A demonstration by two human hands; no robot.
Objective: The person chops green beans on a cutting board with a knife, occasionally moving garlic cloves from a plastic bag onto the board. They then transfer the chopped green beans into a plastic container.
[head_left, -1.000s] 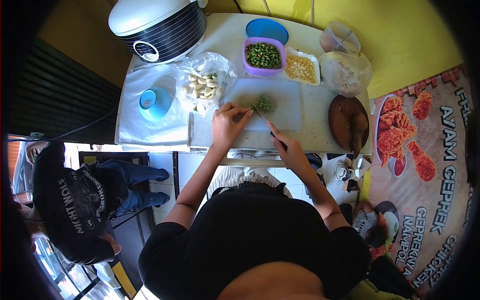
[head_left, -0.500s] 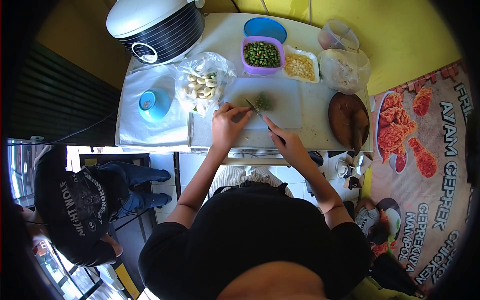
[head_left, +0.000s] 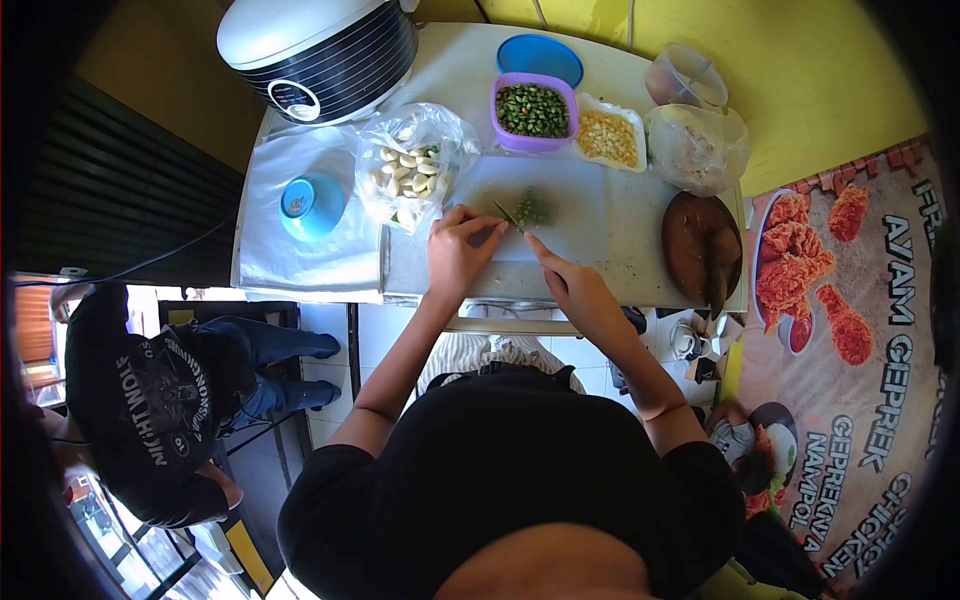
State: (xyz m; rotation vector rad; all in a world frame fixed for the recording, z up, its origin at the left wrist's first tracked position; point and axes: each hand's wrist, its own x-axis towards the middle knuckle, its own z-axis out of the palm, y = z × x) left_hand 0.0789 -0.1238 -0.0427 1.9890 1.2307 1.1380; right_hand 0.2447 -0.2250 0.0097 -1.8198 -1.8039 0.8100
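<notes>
My right hand is closed around a small knife, its index finger stretched along the blade's back. The blade points up and left over a pale cutting board. My left hand rests at the board's left side, thumb and fingers pinched close to the blade; what they hold is too small to make out. Finely cut green pieces lie in a small heap just beyond the blade. Left of the board is an open plastic bag of peeled garlic cloves.
Behind the board stand a purple tub of chopped green pieces, a white tray of chopped yellowish bits and a blue lid. A stone mortar with pestle sits right, a blue bowl left. Another person is at left.
The view has shifted slightly, so the table items sit a little farther right. My right hand has turned slightly on the knife, hiding its handle. My left hand stays pinched beside the blade.
</notes>
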